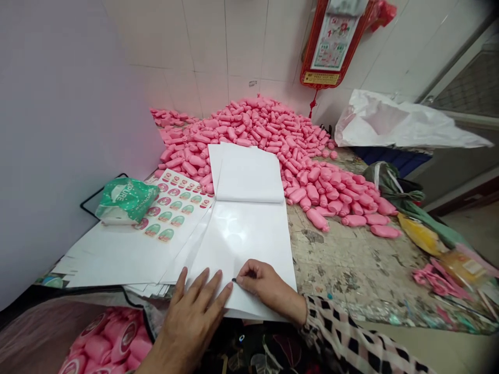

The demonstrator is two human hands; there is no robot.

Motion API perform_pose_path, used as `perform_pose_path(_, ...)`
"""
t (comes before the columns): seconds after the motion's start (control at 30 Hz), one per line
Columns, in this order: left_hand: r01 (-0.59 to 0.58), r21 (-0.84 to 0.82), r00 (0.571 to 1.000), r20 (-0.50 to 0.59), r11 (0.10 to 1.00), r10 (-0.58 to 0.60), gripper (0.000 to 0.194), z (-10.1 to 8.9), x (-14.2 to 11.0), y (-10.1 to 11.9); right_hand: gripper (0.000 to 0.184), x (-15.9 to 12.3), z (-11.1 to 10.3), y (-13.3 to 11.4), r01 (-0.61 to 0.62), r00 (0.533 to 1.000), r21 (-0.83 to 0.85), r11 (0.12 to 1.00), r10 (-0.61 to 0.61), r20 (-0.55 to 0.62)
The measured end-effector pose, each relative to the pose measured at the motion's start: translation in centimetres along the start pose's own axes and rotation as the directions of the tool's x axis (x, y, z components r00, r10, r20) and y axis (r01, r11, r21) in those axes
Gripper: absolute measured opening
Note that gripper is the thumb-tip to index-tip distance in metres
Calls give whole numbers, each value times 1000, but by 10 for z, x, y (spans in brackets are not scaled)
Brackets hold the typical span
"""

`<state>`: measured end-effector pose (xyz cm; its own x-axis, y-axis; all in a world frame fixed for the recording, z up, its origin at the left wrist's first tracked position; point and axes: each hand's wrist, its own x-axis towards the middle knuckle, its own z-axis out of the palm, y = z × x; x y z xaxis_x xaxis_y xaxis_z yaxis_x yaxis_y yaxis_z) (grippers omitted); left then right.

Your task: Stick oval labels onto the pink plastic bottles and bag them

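My left hand (189, 322) lies with spread fingers on the near edge of a glossy white sheet (253, 234). A curled white flap (249, 176) covers the far end of that sheet. Thumb and forefinger of my right hand (268, 285) are pinched together at the sheet's lower part. A small dark piece (234, 280), too small to name, shows at their tips, close to my left forefinger. To the left, a sheet of round pink and green stickers (175, 205) rests on more white sheets (113, 257).
Small pink sausage-shaped pieces (265, 127) form a heap against the tiled wall. A green packet (127, 200) sits on the left sheets. Below is a bag of labelled pink pieces (113, 337). At right lie pink scissors (438, 280) and a white plastic bag (405, 122).
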<state>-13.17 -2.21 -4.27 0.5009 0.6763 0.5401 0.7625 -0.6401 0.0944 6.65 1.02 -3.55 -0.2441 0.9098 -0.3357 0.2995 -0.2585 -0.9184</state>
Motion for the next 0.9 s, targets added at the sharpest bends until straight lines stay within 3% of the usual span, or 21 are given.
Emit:
perform_pose_path(0.1,-56,-44,998,-34,997,55,24,2,5,-4,8,-5,-3,-5,87,996,-219,972,-92,-16)
perform_pose_path(0.17,-52,-88,997,-58,995,47,22,0,10,-5,14,-11,-9,-12,168,975,-468,868,-216,-49)
perform_pose_path(0.23,-34,-118,998,-59,992,27,24,-3,16,-5,21,-18,-21,-23,190,956,-606,772,-285,-64)
perform_pose_path(0.3,0,-118,1000,-15,993,-1,26,-10,24,-6,24,-24,-40,-36,188,970,-565,803,-241,-20)
perform_pose_path(0.37,21,-93,1000,25,995,-19,28,-17,33,-11,36,-30,-66,-49,192,981,-446,874,-162,105)
perform_pose_path(0.43,18,-64,1000,16,998,-17,28,-23,44,-19,48,-32,-95,-60,198,971,-414,888,-120,207)
perform_pose_path(0.53,-19,-20,1000,-12,1000,18,29,-31,64,-35,27,-26,-138,-75,232,961,-442,866,-133,243)
perform_pose_path(0.63,-109,86,994,4,990,109,28,-38,93,-50,5,-2,-173,-94,269,952,-399,877,-179,248)
perform_pose_path(0.8,-185,256,959,-164,949,231,54,-34,140,-56,14,72,-218,-146,304,952,-378,874,-262,159)
perform_pose_path(0.9,-346,302,902,-151,888,403,56,-11,158,-54,14,131,-249,-178,336,914,-476,813,-403,-42)
